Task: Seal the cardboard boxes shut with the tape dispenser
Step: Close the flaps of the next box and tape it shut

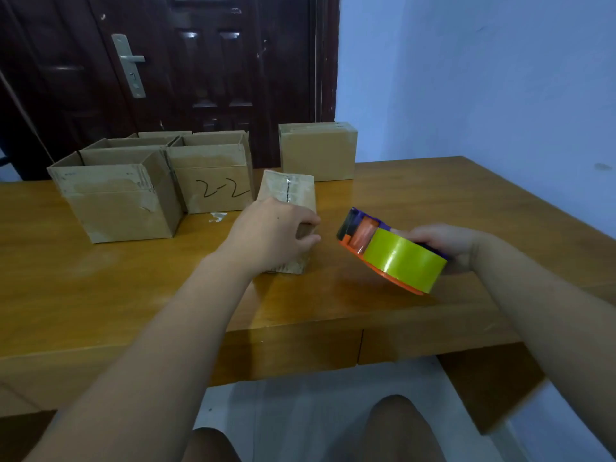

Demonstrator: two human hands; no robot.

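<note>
A small closed cardboard box (pixel 289 191) sits mid-table with tape along its top seam. My left hand (pixel 271 233) grips its near end, fingers curled over the right side. To its right my right hand (pixel 448 243) holds an orange and purple tape dispenser (pixel 390 250) by the handle, just above the table. The dispenser carries a yellow-green tape roll, and its cutter end points at the box. Two open boxes stand at the back left: a plain one (pixel 120 201) and one marked "2-2" (pixel 213 181). A closed box (pixel 318 151) stands behind the small one.
The wooden table (pixel 100 281) runs from left to right, its front edge close to my knees. A dark door with a metal handle (pixel 128 63) is behind the boxes, and a pale blue wall at the right. A scrap of tape (pixel 217 216) lies by the "2-2" box.
</note>
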